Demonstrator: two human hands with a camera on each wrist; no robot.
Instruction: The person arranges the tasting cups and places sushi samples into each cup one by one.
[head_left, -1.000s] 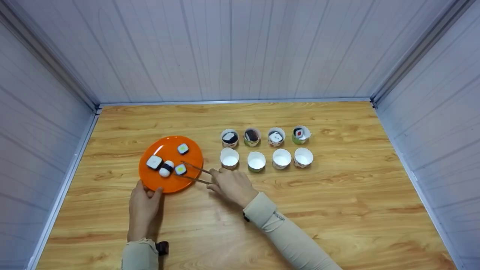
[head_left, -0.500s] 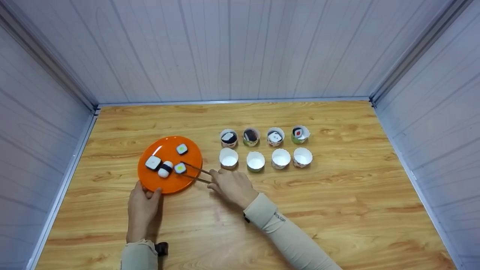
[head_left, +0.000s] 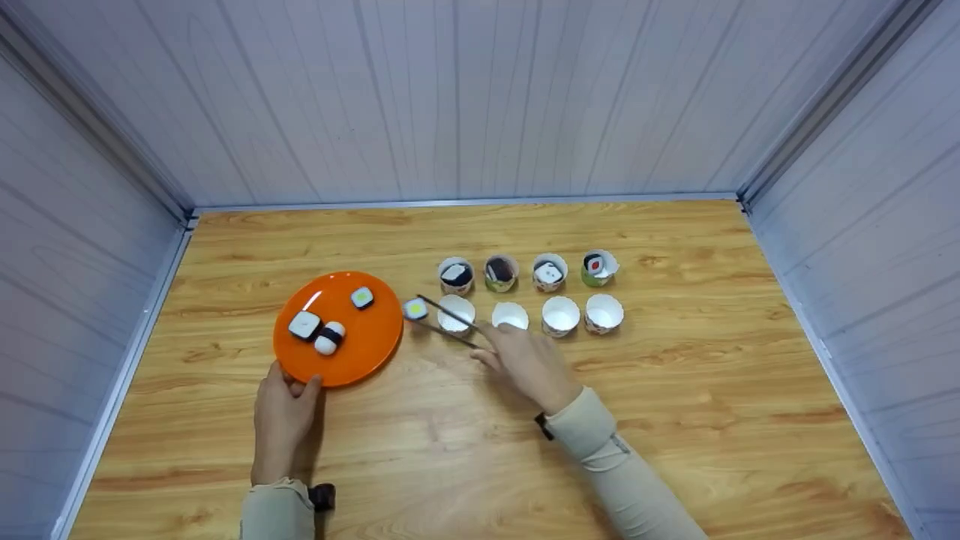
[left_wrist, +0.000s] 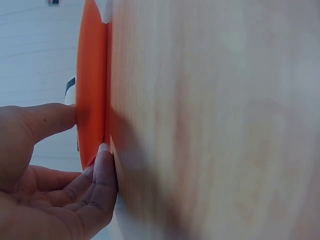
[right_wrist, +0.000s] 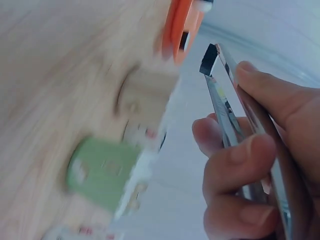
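Observation:
In the head view my left hand [head_left: 285, 420] holds the near-left rim of an orange plate [head_left: 371, 341]. The left wrist view shows thumb above the rim and fingers beneath. My right hand [head_left: 531, 366] grips metal tongs [right_wrist: 255, 112], whose tips pinch a small sushi roll [head_left: 415, 308] with a yellow-green centre. That roll is just off the plate's right edge, left of a white-lined paper cup [head_left: 455, 324]. Still on the plate are a similar roll [head_left: 362, 298], a white square sushi piece [head_left: 305, 325] and a white piece with a black band [head_left: 330, 339].
Paper cups stand in two rows right of the plate. The back row, including a green cup [head_left: 598, 270], holds dark and white sushi pieces. In the front row, a cup [head_left: 561, 316] and its right-hand neighbour [head_left: 604, 313] show bare white insides. Panel walls [head_left: 465, 105] border the wooden table [head_left: 712, 360].
The right hand has moved right and slightly back, carrying the sushi roll in the tongs off the plate toward the cups. The left hand stays on the plate's rim.

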